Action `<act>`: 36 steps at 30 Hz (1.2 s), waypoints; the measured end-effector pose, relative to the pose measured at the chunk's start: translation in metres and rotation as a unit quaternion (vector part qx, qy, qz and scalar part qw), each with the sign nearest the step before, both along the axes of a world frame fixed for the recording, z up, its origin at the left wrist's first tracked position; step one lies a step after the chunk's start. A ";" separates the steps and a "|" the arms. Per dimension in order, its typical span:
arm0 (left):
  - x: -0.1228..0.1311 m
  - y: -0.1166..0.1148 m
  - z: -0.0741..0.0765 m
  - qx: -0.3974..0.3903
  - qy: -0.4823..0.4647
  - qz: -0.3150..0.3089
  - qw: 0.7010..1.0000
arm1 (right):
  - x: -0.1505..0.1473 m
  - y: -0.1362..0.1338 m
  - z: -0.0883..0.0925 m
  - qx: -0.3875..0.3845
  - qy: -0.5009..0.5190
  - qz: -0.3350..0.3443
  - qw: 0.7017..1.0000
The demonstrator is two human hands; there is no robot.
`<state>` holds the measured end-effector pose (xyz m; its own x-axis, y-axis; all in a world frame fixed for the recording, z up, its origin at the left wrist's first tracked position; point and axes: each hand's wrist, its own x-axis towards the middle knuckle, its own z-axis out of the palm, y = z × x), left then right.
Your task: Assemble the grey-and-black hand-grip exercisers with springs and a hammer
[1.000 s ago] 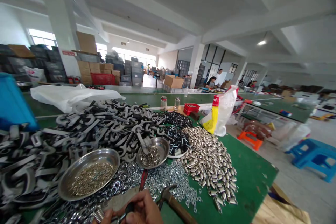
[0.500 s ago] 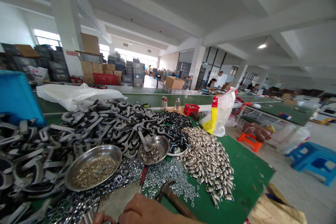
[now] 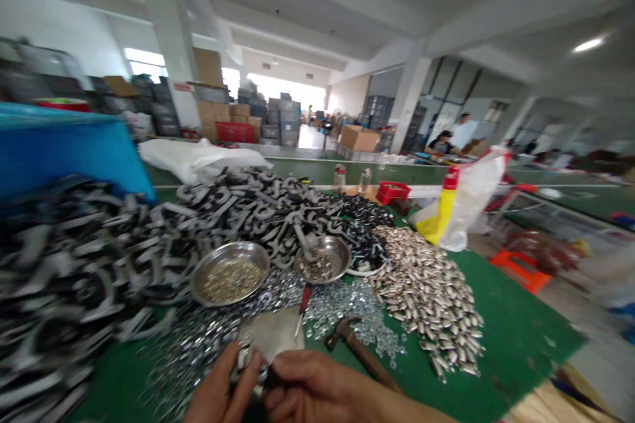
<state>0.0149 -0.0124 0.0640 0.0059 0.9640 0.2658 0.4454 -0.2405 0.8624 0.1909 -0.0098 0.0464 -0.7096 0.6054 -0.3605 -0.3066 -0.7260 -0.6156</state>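
My left hand [image 3: 221, 386] and my right hand [image 3: 317, 383] meet at the bottom middle of the view. Between the left fingers shows a small shiny metal part [image 3: 245, 351], blurred. My right fingers are closed at its dark end, where their grip is partly hidden. Just beyond lies a flat metal plate [image 3: 278, 330], with a red-handled tool [image 3: 305, 297] at its far corner. A claw hammer [image 3: 364, 353] rests to the right of my right hand. Loose metal rings [image 3: 193, 350] spread on the left, and small nuts [image 3: 342, 310] lie past the hammer.
Two steel dishes hold small parts: a larger one [image 3: 195, 291] and a smaller one [image 3: 348, 264]. Grey and black curved pieces [image 3: 124, 244] heap up left, beside a blue bin [image 3: 74, 152]. Silver spring-like pieces [image 3: 431, 297] pile right, near a plastic bag [image 3: 476, 192]. Co-workers sit farther off.
The view has swung left, so things appear farther right. Both hands have come up into view, and the metal part is now raised between them. The hammer stays on the table.
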 end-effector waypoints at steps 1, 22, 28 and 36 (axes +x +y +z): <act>0.000 -0.003 0.003 -0.013 0.011 -0.001 1.000 | 0.000 -0.005 0.009 -0.015 0.008 0.012 1.000; -0.012 -0.013 -0.002 -0.080 -0.075 0.015 0.994 | -0.009 -0.002 0.009 0.565 -0.325 -0.089 0.753; -0.009 -0.014 0.006 -0.079 -0.097 0.052 0.991 | -0.015 0.000 0.004 0.516 -0.280 -0.067 0.807; -0.019 -0.012 -0.006 -0.064 -0.044 0.004 0.997 | -0.023 -0.012 0.005 0.321 -0.220 0.034 0.921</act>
<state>-0.0043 -0.0246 0.0584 -0.0190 0.9900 0.1399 0.3686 -0.1231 0.9214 0.1680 -0.0222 0.0512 -0.6241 0.7538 -0.2057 0.1069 -0.1784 -0.9781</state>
